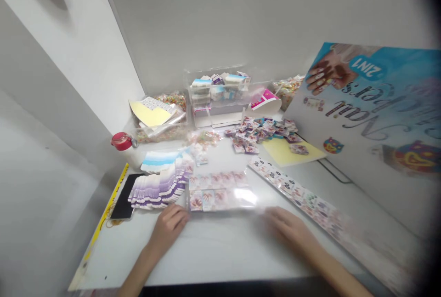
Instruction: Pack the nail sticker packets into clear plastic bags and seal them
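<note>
A clear plastic sheet with rows of small pink sticker packs [220, 191] lies flat on the white table [213, 255] in front of me. My left hand [168, 228] rests on the table at the sheet's near left corner, fingers curled onto its edge. My right hand [289, 228] lies at the near right corner, blurred by motion, fingers stretched toward the sheet. A fanned stack of purple and white cards [158, 189] sits just left of the sheet.
A black phone [124, 202] lies at the left edge. A long strip of stickers [296, 191] runs diagonally on the right. Behind are a pile of small packets [265, 132], a yellow pad [287, 152], clear boxes [220, 97], a red-capped bottle [124, 143] and a large leaning poster [375, 117].
</note>
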`<state>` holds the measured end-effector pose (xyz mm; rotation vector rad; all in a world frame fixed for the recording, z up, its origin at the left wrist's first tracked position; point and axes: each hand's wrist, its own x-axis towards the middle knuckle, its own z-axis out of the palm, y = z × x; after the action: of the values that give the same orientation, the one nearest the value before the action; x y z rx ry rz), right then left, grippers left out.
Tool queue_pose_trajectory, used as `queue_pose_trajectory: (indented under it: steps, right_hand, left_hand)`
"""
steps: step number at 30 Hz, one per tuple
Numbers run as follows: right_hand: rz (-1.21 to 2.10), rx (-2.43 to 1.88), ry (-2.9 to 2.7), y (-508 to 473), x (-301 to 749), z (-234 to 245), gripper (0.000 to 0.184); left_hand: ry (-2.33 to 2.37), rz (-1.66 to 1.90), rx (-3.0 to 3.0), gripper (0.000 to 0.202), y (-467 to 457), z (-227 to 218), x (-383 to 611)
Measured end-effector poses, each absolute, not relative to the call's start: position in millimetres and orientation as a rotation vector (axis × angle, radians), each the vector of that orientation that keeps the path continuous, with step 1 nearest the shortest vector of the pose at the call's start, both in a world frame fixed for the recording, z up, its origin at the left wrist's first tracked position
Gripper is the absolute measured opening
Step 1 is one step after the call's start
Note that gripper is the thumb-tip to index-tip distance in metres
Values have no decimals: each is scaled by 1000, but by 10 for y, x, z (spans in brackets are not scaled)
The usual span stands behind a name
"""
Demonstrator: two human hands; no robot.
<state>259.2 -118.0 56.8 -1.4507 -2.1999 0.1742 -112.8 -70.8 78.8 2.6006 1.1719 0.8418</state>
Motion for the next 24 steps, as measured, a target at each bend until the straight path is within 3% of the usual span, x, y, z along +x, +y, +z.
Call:
queue_pose_trajectory:
  steps: [4,11,20,24]
  right_hand:
    - [208,-1398,-2158,-1254,2556,591,25]
    - [-13,-1198,-2418,-1259,2623,494,51]
    - [-216,-1060,-2549,-1137,2647,597,36]
    - [-205,-981,-2581,-1127,2655,540,44]
  left_hand:
    - [1125,1001,2449,18,-726,769,-1170]
    - [1063,964,2420,18,-712,768,-1174]
    - [1075,819,2790,12,-729,692,-1231]
    - [1121,793,2974,10,-775,633,-1224]
